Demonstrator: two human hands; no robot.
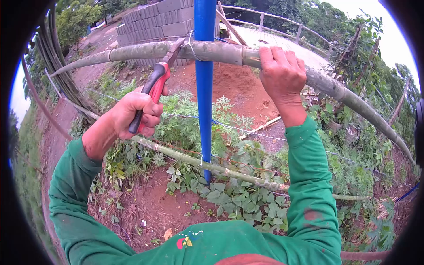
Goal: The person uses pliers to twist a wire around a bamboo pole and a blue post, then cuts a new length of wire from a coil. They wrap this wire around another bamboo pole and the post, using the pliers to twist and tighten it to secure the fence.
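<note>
My left hand (140, 110) is wrapped round the handles of a pair of pliers (160, 79) with red and black grips. Their metal jaws lie against the upper bamboo pole (145, 51), just left of the blue post (204, 97). A loop of thin wire (191, 46) goes around the bamboo where it crosses the post. To the right of the post, my right hand (282, 73) grips the same bamboo pole from above, fingers curled over it.
A lower bamboo pole (185, 155) crosses the post near the plants (238, 198). Barbed wire (234, 128) runs between the poles. Behind stand stacked grey blocks (159, 20) and a mound of reddish soil (238, 86). Bamboo stems (62, 66) rise at the left.
</note>
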